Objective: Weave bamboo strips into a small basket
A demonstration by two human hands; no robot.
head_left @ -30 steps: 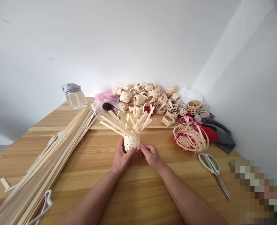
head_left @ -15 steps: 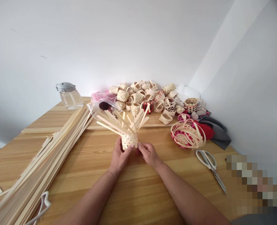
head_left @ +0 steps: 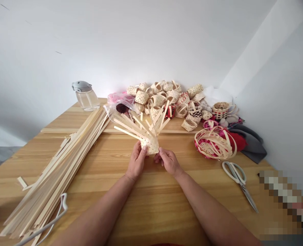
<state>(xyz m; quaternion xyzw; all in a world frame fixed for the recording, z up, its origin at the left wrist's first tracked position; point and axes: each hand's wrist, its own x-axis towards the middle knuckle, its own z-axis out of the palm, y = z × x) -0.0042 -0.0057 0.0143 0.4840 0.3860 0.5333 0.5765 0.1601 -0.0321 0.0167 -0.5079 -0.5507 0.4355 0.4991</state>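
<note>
A small woven basket [head_left: 150,145] of pale flat strips is held over the table in front of me, its loose strip ends fanning upward and outward. My left hand [head_left: 137,159] grips its left side, with the thumb pressed on the weave. On the lower right corner, my right hand [head_left: 168,160] pinches the basket between thumb and fingers. Part of the left fingers is hidden behind the weave.
A long bundle of strips [head_left: 64,171] lies at left, with a white cable [head_left: 61,208] near it. Behind stand a water bottle [head_left: 85,97] and a heap of little baskets [head_left: 166,97]. Scissors [head_left: 239,182] and a coil of strips [head_left: 214,143] lie at right.
The whole view has shifted, so the table things appear farther right and slightly higher. Both hands still hold the basket; my left thumb has moved toward the basket's left side.
</note>
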